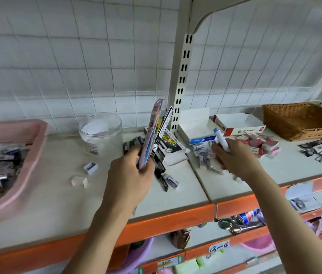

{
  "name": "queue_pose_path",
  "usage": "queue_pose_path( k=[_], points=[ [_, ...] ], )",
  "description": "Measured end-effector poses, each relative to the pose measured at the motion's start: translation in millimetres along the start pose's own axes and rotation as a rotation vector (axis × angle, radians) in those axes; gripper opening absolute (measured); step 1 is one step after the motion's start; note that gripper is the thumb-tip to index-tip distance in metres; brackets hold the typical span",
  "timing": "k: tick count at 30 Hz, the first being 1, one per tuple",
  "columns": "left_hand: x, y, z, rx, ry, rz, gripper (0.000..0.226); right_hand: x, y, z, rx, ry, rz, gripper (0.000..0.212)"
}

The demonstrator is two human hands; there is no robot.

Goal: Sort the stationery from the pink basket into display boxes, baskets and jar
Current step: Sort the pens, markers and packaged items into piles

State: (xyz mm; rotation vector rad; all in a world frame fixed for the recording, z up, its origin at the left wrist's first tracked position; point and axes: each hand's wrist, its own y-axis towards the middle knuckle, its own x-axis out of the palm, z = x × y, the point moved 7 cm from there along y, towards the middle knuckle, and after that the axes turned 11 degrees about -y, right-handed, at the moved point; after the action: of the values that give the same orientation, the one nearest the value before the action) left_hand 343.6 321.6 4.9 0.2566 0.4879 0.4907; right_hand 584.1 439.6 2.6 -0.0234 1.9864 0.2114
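Note:
The pink basket [31, 147] at the far left holds several small stationery packs. My left hand [132, 173] grips a bundle of long flat pen packs [152, 133], held upright over the shelf's middle. My right hand [233, 161] holds a white stick with a blue cap [221, 139] above a pile of small blue-and-white boxes [203, 153]. An empty clear jar [101, 133] stands behind, left of the packs. Behind stand a black-and-white display box [171, 147], a blue-and-white display box [194, 127] and a red-and-white one [239, 123]. A wicker basket [302, 121] sits at the right.
Two small sharpeners [90, 168] and an eraser [173, 181] lie loose on the cream shelf [57, 194]. Red-and-white small boxes [259, 144] are piled by the red box. Black packs [314, 148] lie at the right. A slotted upright [181, 82] rises behind.

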Motion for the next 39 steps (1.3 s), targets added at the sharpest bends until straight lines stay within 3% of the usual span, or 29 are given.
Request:
queue_pose_path(
  k=[7, 10, 14, 18, 25, 31, 35, 39],
  points=[
    [53, 5, 28, -0.032, 0.003, 0.115, 0.009, -11, 56, 54, 0.004, -0.189, -0.176, 0.03],
    [70, 5, 33, -0.067, 0.011, 0.148, 0.006, -11, 59, 43, -0.17, -0.17, -0.2, 0.024],
    [69, -1, 28, -0.122, 0.074, 0.204, 0.006, 16, 23, -7, -0.432, -0.011, -0.352, 0.037],
    [41, -14, 14, -0.208, 0.12, 0.26, 0.003, 55, -4, -47, -0.572, 0.107, -0.48, 0.016],
    [-17, -24, -9, -0.268, 0.183, 0.31, 0.006, 97, -16, -64, -0.51, 0.031, -0.61, 0.022],
    [-41, -19, -24, -0.245, 0.171, 0.25, 0.014, 77, -24, -88, -0.432, 0.021, -0.512, 0.02],
    [-58, -18, -32, -0.227, 0.171, 0.214, 0.008, 85, -45, -129, -0.562, 0.028, -0.545, 0.024],
    [-76, -21, -43, -0.231, 0.165, 0.23, 0.005, 110, -56, -146, -0.633, -0.098, -0.601, 0.011]
  ],
)
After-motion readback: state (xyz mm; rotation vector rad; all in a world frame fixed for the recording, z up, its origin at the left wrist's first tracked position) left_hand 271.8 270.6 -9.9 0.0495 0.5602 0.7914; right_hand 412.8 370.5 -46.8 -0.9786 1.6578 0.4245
